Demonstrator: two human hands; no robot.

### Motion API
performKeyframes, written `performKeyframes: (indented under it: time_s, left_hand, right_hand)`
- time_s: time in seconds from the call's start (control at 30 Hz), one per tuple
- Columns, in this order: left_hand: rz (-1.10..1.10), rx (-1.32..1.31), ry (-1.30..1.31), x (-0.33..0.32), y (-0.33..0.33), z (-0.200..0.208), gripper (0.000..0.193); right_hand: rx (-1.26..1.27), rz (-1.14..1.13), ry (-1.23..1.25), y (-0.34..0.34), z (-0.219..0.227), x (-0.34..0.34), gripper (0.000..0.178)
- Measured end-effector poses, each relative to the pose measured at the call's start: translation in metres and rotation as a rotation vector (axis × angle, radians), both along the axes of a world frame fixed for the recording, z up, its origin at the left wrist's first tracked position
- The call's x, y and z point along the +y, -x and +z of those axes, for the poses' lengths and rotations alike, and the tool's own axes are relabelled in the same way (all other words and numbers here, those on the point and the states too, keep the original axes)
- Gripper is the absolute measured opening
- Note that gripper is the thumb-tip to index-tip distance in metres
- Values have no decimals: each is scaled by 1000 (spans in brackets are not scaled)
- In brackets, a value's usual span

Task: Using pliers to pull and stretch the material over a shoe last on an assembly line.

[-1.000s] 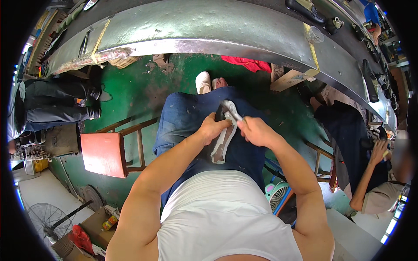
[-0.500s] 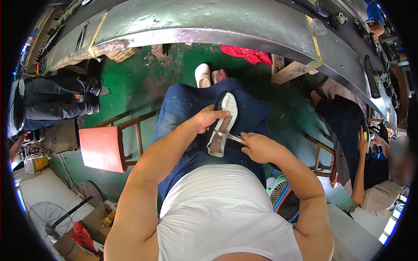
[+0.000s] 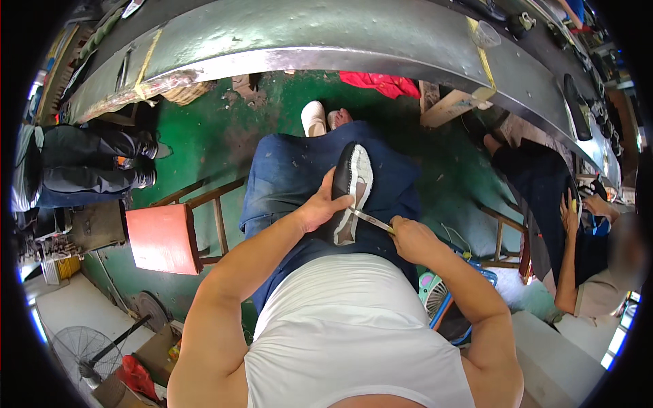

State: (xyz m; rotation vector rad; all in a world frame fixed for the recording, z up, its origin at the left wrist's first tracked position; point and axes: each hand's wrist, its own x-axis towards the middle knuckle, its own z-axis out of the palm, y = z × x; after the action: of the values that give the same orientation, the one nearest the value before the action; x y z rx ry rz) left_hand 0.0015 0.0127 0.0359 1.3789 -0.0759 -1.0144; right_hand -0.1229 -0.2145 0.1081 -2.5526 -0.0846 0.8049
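Note:
A black shoe (image 3: 361, 178) rests on my lap over dark blue cloth (image 3: 286, 170), tilted so that its underside faces up. Its underside has a whitish rim around a grey-brown middle. My left hand (image 3: 326, 206) grips the shoe's left side, the thumb lying across the underside. In my right hand (image 3: 413, 239) is a slim flat metal tool (image 3: 372, 219) with a yellowish handle. The tool's tip meets the shoe beside my left thumb; its exact kind cannot be told.
A long metal-topped bench (image 3: 272, 34) curves across the far side. At left stand a reddish stool (image 3: 162, 238) and a person in dark trousers (image 3: 88, 160). Another person (image 3: 544, 217) sits at right. A wire fan (image 3: 85, 350) and a small fan (image 3: 433, 292) stand nearby.
The shoe has turned to show more of its black left side. My right hand and the tool have moved slightly right and down, and my left hand has shifted lower along the shoe.

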Motion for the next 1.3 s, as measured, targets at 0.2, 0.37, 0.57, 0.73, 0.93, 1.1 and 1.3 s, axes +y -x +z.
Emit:
performKeyframes:
  time_s: [0.2, 0.37, 0.57, 0.73, 0.93, 1.1, 1.3]
  left_hand:
    - [188, -120, -16, -15, 14, -33, 100]
    - [52, -730, -482, -21, 25, -23, 99]
    - [-214, -253, -92, 23, 31, -12, 114]
    - [-253, -183, -108, 20, 22, -6, 125]
    - [-304, -208, -139, 23, 15, 1, 137]
    - [-167, 69, 95, 22, 17, -2, 132]
    - [-17, -183, -132, 8, 15, -16, 93]
  right_hand:
    - [-144, 89, 68, 23, 6, 9, 18]
    - [42, 90, 46, 10, 4, -7, 23]
    - [506, -107, -293, -27, 43, -22, 30]
    - [-105, -252, -292, -26, 5, 11, 40]
    - [-44, -236, -342, -63, -16, 5, 49]
    - [154, -388, -526, -78, -21, -5, 49]
    - [35, -599, -757, -41, -55, -13, 45]
